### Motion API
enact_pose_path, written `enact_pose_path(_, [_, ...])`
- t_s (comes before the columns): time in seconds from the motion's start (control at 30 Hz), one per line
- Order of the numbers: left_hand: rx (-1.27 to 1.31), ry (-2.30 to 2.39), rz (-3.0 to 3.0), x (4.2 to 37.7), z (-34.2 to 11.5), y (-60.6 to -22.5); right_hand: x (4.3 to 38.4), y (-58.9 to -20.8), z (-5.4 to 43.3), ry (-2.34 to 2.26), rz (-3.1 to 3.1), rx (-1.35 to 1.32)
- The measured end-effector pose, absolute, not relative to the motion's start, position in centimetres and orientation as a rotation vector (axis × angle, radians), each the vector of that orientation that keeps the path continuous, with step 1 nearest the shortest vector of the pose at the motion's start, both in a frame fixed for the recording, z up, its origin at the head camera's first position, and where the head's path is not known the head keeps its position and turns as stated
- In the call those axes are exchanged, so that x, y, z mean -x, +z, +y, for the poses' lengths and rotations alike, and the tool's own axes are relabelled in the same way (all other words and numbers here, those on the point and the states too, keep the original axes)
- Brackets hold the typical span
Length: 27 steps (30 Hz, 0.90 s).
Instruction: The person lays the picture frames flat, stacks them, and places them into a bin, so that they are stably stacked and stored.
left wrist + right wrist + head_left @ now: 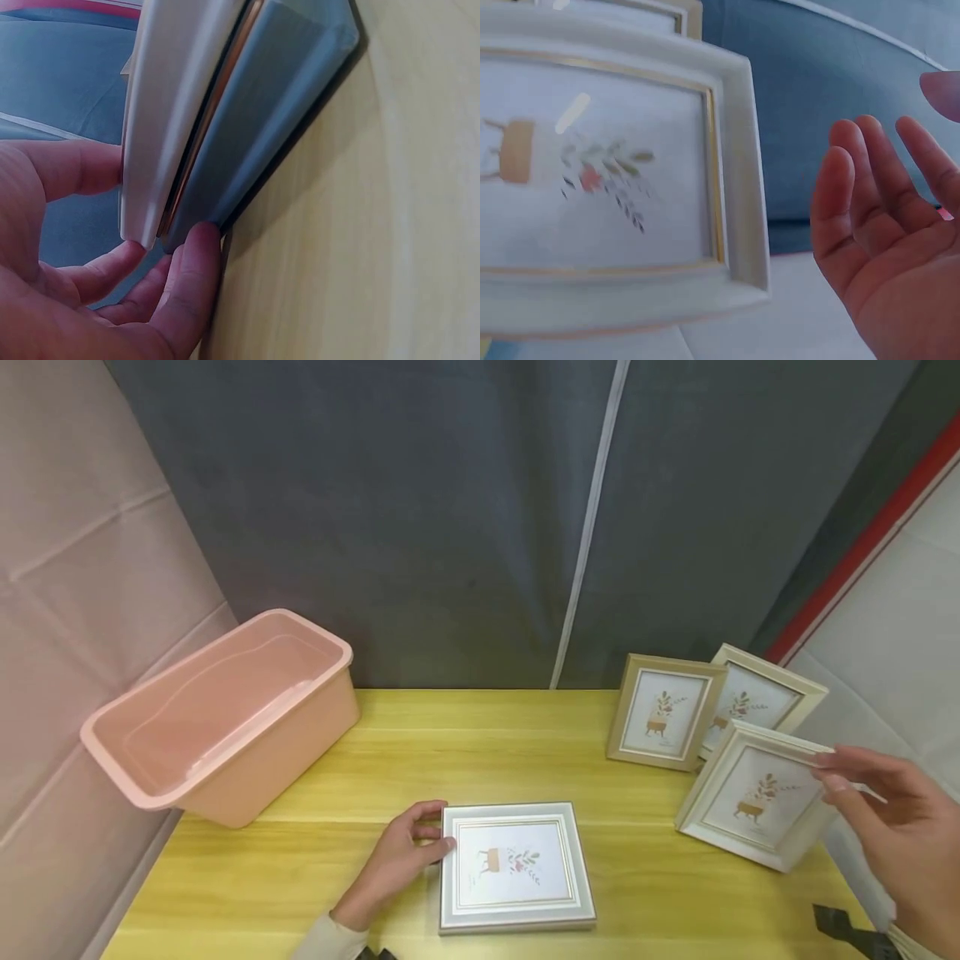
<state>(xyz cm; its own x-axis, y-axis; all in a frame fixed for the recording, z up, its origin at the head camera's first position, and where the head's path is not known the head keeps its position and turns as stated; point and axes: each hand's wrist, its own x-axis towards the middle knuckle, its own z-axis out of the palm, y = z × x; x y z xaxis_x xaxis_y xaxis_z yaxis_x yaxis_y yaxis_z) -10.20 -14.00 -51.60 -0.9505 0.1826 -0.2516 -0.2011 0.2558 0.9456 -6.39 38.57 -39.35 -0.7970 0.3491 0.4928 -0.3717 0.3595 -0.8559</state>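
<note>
A silvery-white picture frame [517,812] lies flat on the table, its flower print turned sideways. My left hand [405,858] grips its left edge, thumb on the upper face. In the left wrist view the fingers and thumb [196,262] close round the end of a white frame [169,112] and a grey-blue frame [274,105], one against the other. At the right, a cream picture frame [716,833] stands tilted back. My right hand [896,827] is by its upper right corner; in the right wrist view its fingers are spread, apart from the cream frame [742,187].
Behind the cream frame stand a tan frame [624,714] and another pale frame [802,702], overlapping each other. A pink plastic bin [288,752] sits at the back left of the wooden table [450,743]. A dark curtain [390,527] hangs behind.
</note>
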Motion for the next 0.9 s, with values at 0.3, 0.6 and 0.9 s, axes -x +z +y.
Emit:
enact_pose_path(0.3, [0.024,1.76,2.193,10.1,-14.1,-51.7,6.7,-40.1,42.5,1.216,-2.008,0.046])
enact_pose_path(0.6, [-0.018,1.772,2.18,10.2,-14.0,-51.7,6.6,-41.5,45.3,1.077,-2.113,0.455])
enact_pose_path(0.9, [-0.013,1.768,2.186,10.3,-14.1,-51.9,7.4,-42.3,45.7,1.211,-2.114,0.601])
